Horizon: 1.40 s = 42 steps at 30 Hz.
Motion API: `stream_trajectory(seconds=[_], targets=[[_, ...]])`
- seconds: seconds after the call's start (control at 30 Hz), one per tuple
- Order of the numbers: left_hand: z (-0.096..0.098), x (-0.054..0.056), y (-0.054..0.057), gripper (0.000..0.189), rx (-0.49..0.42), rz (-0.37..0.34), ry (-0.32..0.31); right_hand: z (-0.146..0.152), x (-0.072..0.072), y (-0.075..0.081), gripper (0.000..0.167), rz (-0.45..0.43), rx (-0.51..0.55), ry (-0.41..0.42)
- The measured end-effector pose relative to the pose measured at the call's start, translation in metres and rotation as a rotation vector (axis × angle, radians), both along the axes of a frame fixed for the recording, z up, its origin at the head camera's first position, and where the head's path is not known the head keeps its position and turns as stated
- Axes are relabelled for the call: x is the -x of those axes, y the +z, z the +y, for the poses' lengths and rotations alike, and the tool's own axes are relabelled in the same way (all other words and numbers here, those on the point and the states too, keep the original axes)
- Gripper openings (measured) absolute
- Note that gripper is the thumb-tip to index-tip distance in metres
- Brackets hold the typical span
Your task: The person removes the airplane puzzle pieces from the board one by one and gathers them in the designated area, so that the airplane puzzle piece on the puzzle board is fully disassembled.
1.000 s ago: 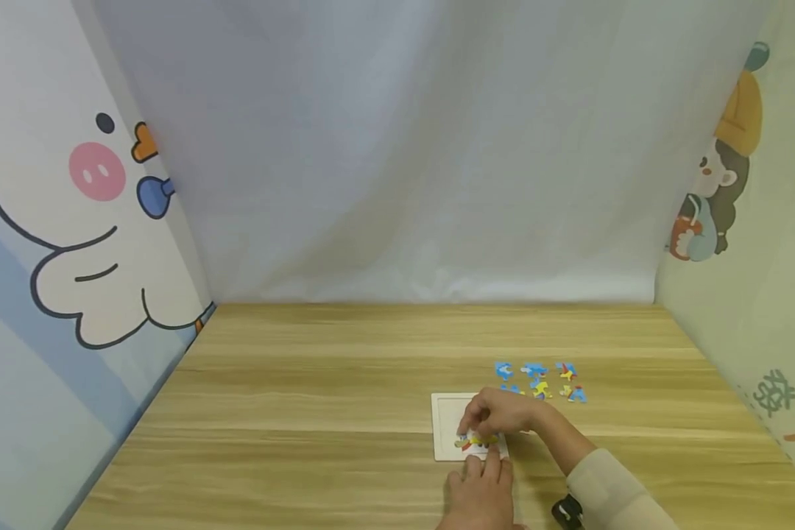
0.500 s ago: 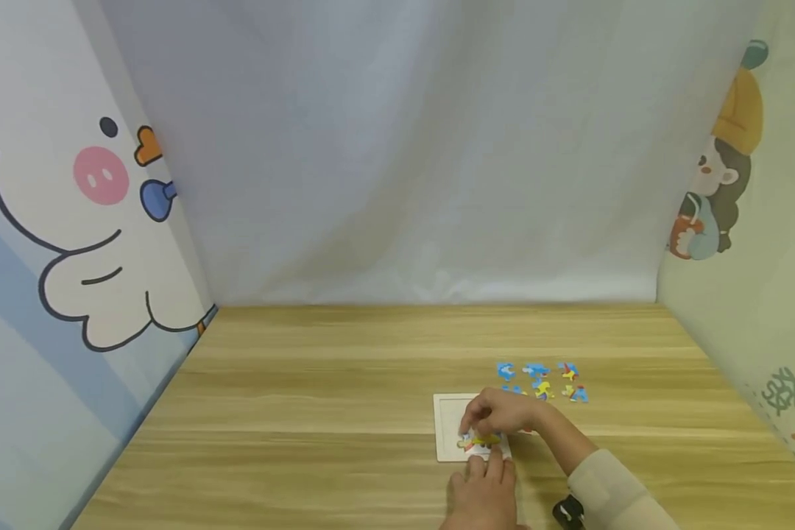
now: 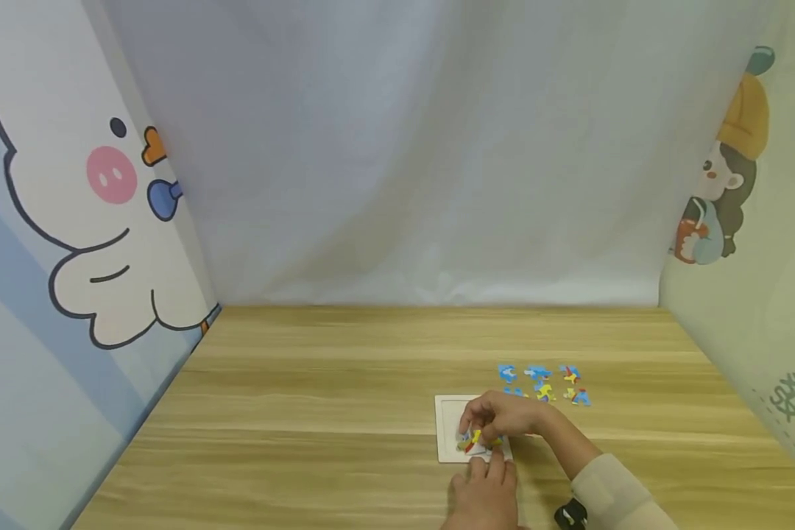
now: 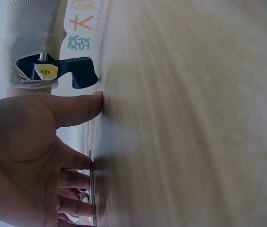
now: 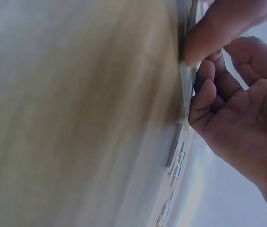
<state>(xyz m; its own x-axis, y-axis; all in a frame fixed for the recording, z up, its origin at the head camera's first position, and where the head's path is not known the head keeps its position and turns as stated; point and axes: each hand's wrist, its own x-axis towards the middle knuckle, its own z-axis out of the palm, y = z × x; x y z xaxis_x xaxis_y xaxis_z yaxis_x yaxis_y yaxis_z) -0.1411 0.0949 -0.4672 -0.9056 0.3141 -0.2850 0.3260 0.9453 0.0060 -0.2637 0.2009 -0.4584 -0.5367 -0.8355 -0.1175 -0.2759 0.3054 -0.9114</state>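
A pale, shallow puzzle tray [image 3: 440,450] lies on the table, with colourful jigsaw pieces in its near right part. My right hand [image 3: 509,414] reaches over the tray from the right, fingers bent down, and pinches a yellow, red and white puzzle piece [image 3: 475,439]. That piece is tilted among the others, partly covered by the fingers. My left hand [image 3: 483,497] lies at the tray's near edge with its fingertips on the rim. In the left wrist view the fingers [image 4: 74,179] stretch out fairly straight, the thumb touching the table.
Several loose blue, yellow and red jigsaw pieces [image 3: 538,372] lie in rows behind the tray to the right. A black wrist camera mount [image 3: 572,514] sits by the right sleeve [image 3: 619,489]. A white curtain [image 3: 397,184] stands behind the wooden table [image 3: 271,412].
The yellow, red and white piece has tilted and shifted under my right fingers, which have moved very slightly. My left hand keeps its place at the tray edge. The head view has shifted a little.
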Motion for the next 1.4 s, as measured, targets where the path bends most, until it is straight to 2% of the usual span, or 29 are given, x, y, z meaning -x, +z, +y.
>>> stream_trajectory(seconds=[0.13,0.33,0.5,0.77,0.9,1.03,1.2,1.4], targets=[[0.000,0.001,-0.001,0.087,0.001,-0.008,0.006,0.001,0.001,0.001,0.026,0.008,0.011,-0.006],[0.002,0.002,-0.001,0.084,-0.002,0.016,0.004,0.007,0.004,0.013,0.020,0.046,0.020,-0.099],[0.002,0.002,-0.001,0.083,0.019,0.027,0.003,0.009,0.007,0.019,0.019,0.081,-0.004,-0.120],[0.000,0.003,-0.004,0.082,0.006,-0.011,0.028,0.009,0.003,0.015,0.016,0.068,0.012,-0.120],[0.000,0.002,-0.002,0.083,0.009,0.019,0.015,0.019,0.001,0.017,0.016,0.086,-0.002,-0.171],[0.001,0.002,0.002,0.084,0.005,0.024,0.006,0.032,-0.002,0.019,0.015,0.080,0.030,-0.206],[0.002,0.002,0.003,0.082,-0.003,0.029,0.010,0.046,-0.005,0.016,0.015,0.059,0.084,-0.197],[0.003,0.002,0.001,0.086,0.003,0.032,0.025,0.060,-0.012,0.012,0.018,0.050,0.078,-0.258]])
